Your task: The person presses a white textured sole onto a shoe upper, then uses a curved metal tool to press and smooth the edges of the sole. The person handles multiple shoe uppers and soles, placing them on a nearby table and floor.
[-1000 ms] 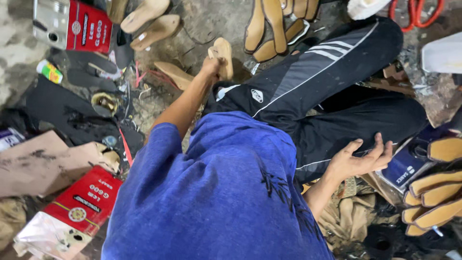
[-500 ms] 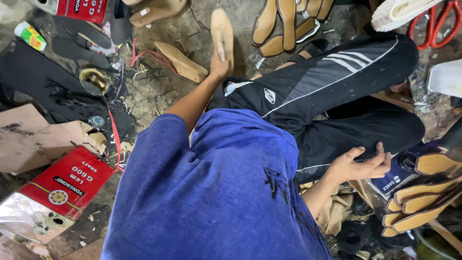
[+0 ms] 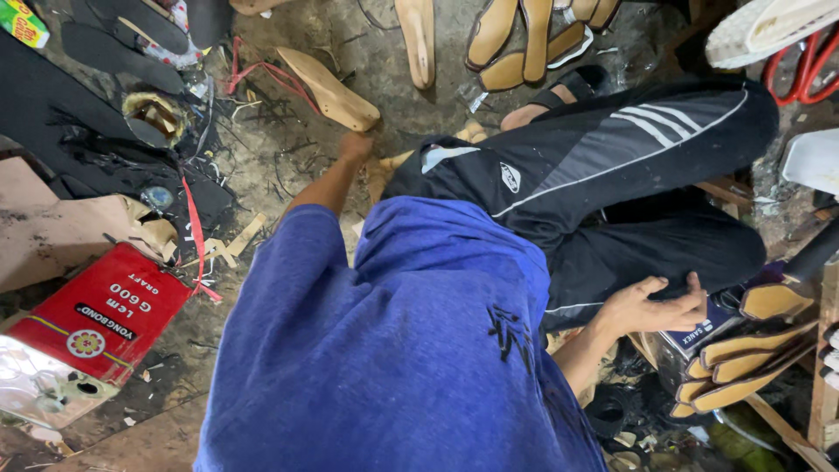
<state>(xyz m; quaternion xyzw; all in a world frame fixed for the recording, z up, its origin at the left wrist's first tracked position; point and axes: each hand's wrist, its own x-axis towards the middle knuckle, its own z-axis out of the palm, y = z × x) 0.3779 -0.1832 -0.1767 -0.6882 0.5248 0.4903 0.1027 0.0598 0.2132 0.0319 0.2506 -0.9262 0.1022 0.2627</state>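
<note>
At the left of the frame a flattened red tin [image 3: 96, 319] lies on the floor beside black sheet material [image 3: 52, 105]; both lie as they did a moment ago, only lower in the view as the head tips.

Just right of that, a tan wedge-shaped sole [image 3: 328, 87] rests on the dirty floor [image 3: 288, 166]. The left hand [image 3: 354, 144] is now close below it, drawn back toward the knee of the black trousers [image 3: 594, 166]. A second ago this hand was stretched out and had a flat tan sole by its heel end. That flat tan sole [image 3: 418, 35] now lies alone on the floor at the upper middle of the frame, well apart from the hand, so it has been let go. The left grip points down at the floor next to a small tan piece [image 3: 389, 166] by the knee. I cannot tell whether the fingers are closed on anything there.

Further right, the right hand [image 3: 651, 306] has hardly moved. It rests palm down at the edge of the thigh with its grip slack, fingers spread and holding nothing. It touches a dark box [image 3: 699, 336], with a stack of tan soles [image 3: 752, 350] just beside. Red-handled scissors [image 3: 800, 61] lie at the upper right.
</note>
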